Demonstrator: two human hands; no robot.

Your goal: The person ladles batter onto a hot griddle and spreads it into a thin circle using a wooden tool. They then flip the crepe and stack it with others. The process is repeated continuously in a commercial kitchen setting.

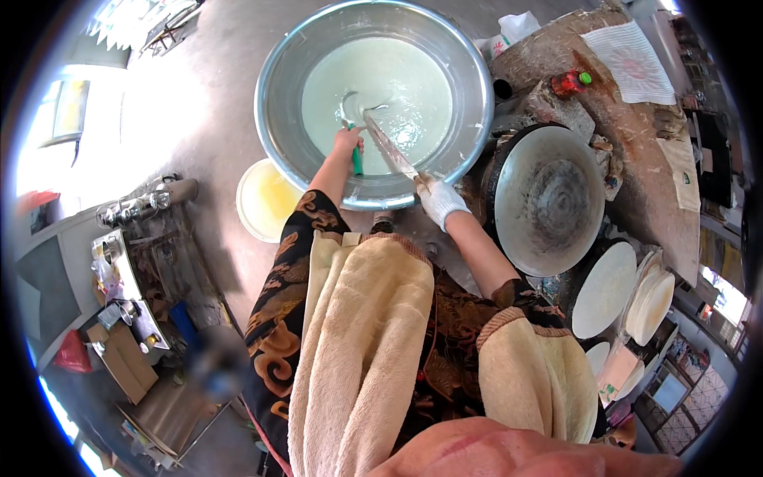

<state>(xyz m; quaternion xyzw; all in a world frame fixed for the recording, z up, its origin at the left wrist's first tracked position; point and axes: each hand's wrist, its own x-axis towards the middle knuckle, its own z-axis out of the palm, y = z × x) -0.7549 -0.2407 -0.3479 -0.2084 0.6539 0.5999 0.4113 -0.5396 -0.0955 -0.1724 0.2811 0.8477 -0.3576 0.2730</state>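
Well, at the far left, daylight is flooding through a window point(70, 109), and a red plastic bag point(73, 350) is sitting near a brown cardboard box point(129, 364). A grey floor point(230, 111) is spreading inward, brightly lit. Beside the basin, a round pale tub point(247, 179) is holding something yellowish. Our bare left hand point(348, 141) is closing its fingers around a green-handled tool point(357, 162), whose curved end is dipping into milky liquid point(381, 67). That liquid is filling the bottom of a wide metal basin point(282, 103), glossy and rippling around the tools. Our white-gloved right hand point(442, 200) is wrapping firmly round a long flat paddle point(391, 149), its tip meeting the liquid near the tool. Further right, a large round pan point(548, 199) is showing a scuffed grey surface, and a stained brown tabletop point(640, 147) is bearing a red bottle point(566, 84) with a green cap and a white cloth point(632, 60).
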